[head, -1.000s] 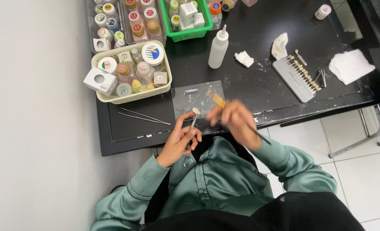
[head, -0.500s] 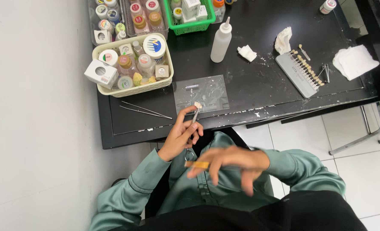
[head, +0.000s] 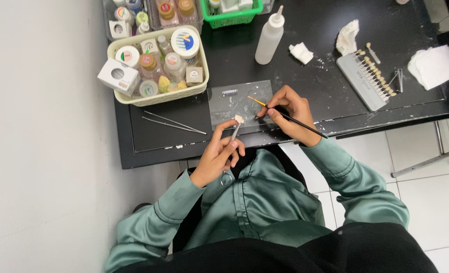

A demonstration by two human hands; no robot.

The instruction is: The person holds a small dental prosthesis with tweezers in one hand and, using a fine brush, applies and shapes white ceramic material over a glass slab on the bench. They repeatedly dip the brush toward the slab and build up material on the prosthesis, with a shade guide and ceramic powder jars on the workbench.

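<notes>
- Black table [head: 335,101] fills the upper view; its chipped front edge runs just under both hands, with white floor tiles beyond it on the right.
- Left hand [head: 219,156] sits at that front edge, fingers closed around a metal clamp [head: 233,139] whose tip holds a small pale piece [head: 239,119] over the near edge of a clear slab [head: 237,103].
- Right hand [head: 287,114] rests on the table just right of the slab, fingers pinched on a thin brush [head: 290,117]; its tip points at the slab, near the piece.
- Two thin metal tools [head: 174,124] lie left of the slab, with bare table around them.
- Cream basket [head: 156,96] of jars crowds the far-left corner; a white bottle [head: 270,36] stands behind the slab.
- Shade guide [head: 366,81] and white cloths lie well off to the right, with open table between them and the right hand.
</notes>
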